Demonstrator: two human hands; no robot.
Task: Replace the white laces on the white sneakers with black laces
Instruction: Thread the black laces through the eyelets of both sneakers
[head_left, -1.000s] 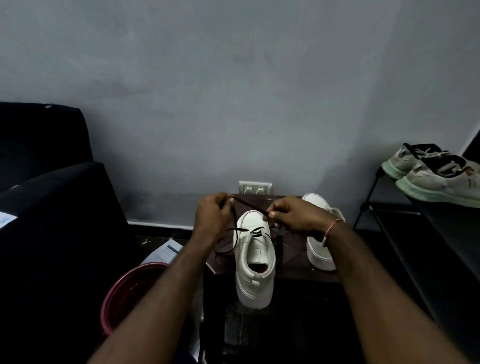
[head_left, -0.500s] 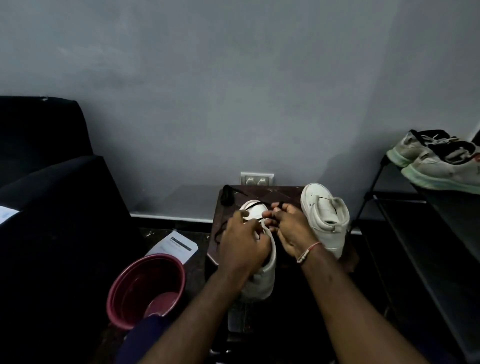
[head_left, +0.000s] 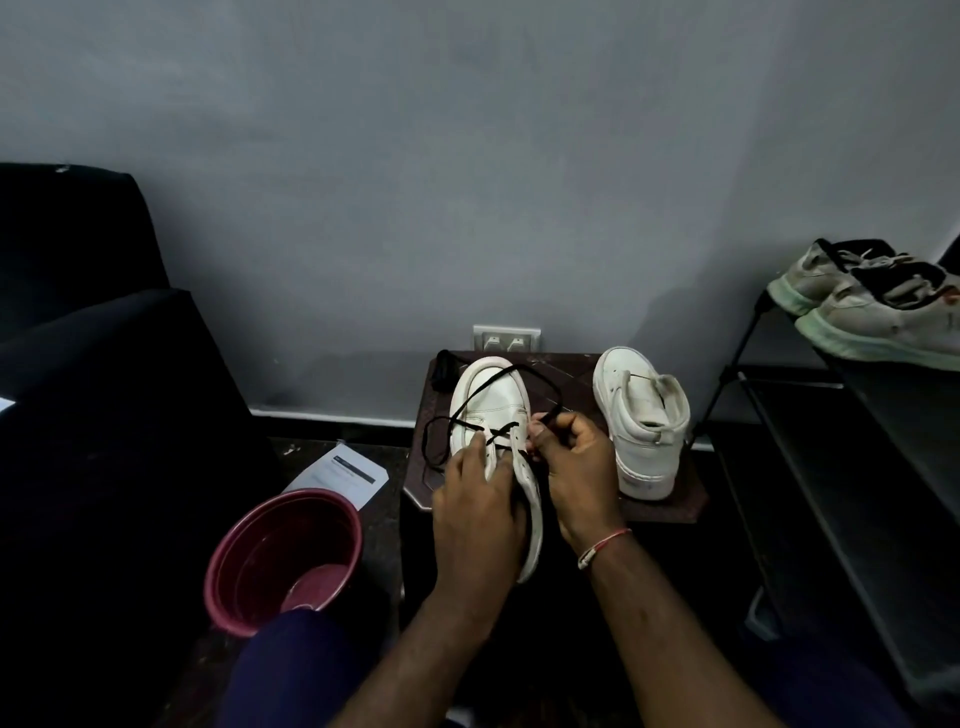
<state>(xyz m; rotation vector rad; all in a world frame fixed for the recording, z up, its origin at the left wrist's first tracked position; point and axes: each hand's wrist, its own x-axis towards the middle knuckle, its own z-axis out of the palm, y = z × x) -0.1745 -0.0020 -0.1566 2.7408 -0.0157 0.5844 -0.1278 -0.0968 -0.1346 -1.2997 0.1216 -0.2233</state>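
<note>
Sneaker (head_left: 492, 395) sits toe-away on the little table (head_left: 670, 501), with the black lace (head_left: 500, 434) crossed through the lower eyelets and looping loose over the toe. Right hand (head_left: 576, 467) is pinching one end of that lace right at the shoe's right edge. Left hand (head_left: 478, 499) just lies flat on the shoe's left side, fingers fairly straight, not grabbing anything. Second sneaker (head_left: 644, 426) stands beside it, no laces in it. Red tub (head_left: 283, 556) and a sheet of paper (head_left: 337, 473) are on the floor to the left.
</note>
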